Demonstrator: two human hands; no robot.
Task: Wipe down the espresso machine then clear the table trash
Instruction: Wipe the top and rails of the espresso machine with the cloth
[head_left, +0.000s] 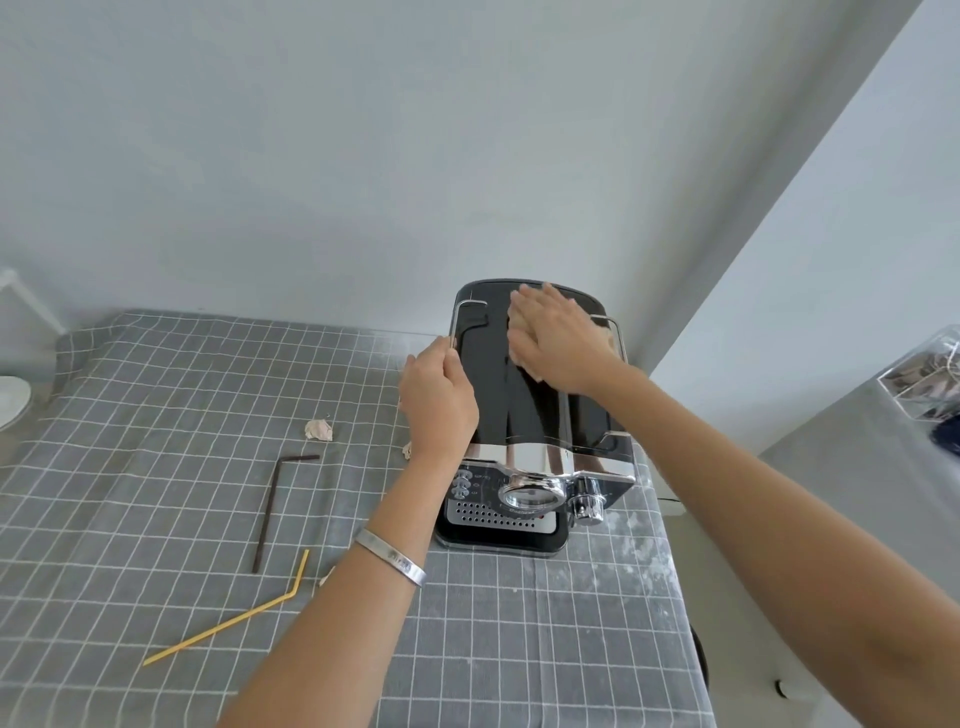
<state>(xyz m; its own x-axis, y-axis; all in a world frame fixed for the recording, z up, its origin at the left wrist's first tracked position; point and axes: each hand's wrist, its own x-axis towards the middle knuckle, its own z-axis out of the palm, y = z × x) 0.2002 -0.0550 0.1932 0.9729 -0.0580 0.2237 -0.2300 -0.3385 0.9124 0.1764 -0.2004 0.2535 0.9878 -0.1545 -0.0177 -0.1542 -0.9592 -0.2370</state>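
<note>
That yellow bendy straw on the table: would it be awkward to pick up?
Probably a little. The yellow straw looks thin and very light, so it may slide on the checked tablecloth when nudged. It lies flat, so fingertips must pinch it from above. Its bent end should stop it rolling far.

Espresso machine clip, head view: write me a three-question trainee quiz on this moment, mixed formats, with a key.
1. True or false: the right hand presses a cloth flat on top of the espresso machine.
2. What does the left hand grip? A) the brown straw B) the machine's left rail C) the yellow straw
3. Fill in: a crumpled paper scrap lies on the checked ____.

Key: 1 true; 2 B; 3 tablecloth.
</note>
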